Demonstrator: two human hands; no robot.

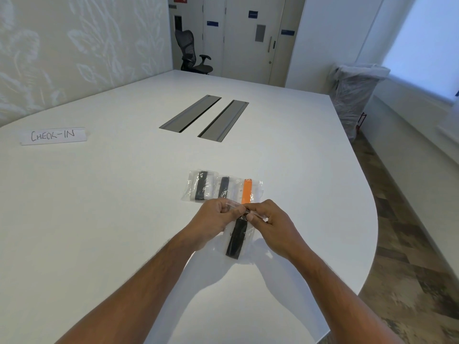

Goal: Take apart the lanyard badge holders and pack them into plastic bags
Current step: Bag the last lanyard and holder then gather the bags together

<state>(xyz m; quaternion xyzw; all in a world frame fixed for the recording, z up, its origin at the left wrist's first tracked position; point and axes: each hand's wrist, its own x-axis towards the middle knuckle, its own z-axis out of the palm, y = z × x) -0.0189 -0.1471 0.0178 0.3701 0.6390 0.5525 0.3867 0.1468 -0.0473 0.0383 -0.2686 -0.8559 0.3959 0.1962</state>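
Above the white table (99, 219) I hold a clear plastic bag (248, 238) with a folded black lanyard (237, 238) inside it. My left hand (214, 217) and my right hand (269, 218) both pinch the bag's top edge, fingertips close together. Just beyond my hands, three filled clear bags lie side by side on the table. The left bag (200, 186) holds a black lanyard, and the middle bag (224, 187) holds a dark one. An orange lanyard (246, 191) shows in the right bag, which my hands partly cover.
A paper sign reading CHECK-IN (53, 136) lies at the far left. Two grey cable hatches (203, 119) are set into the table's middle. The table's curved edge runs along my right. A wrapped bin (352, 95) and an office chair (191, 53) stand beyond it.
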